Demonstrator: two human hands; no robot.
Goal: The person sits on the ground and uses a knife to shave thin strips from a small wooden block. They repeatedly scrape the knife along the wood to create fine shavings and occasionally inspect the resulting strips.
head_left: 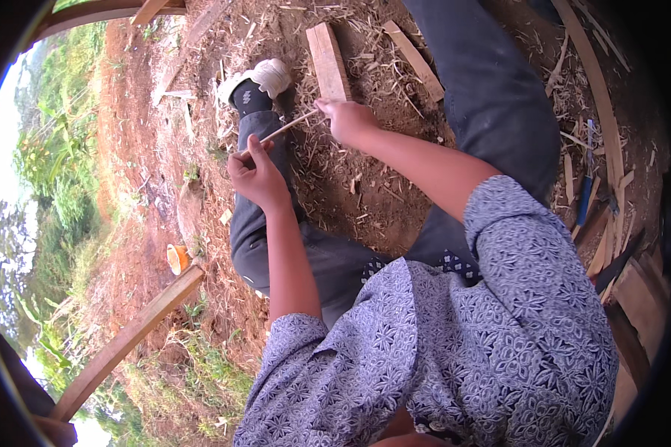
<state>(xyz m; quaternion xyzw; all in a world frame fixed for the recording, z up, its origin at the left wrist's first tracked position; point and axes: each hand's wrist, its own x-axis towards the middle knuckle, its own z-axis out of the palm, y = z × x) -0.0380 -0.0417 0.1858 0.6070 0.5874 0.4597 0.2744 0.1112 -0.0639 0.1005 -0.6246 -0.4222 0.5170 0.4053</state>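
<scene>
Both hands pinched a thin stick (276, 132): left hand (255, 173) at its lower end, right hand (348, 119) at its upper. Trimming appeared under way; a steady hold seemed needed next.

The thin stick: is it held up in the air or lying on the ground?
Held up. The left hand pinches one end of the thin stick and the right hand grips the other, above the chip-strewn ground.

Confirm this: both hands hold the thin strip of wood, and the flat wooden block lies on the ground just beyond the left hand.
Not quite. In the head view the flat wooden block lies just beyond the right hand, not the left hand. Both hands do hold the thin strip of wood.
</scene>
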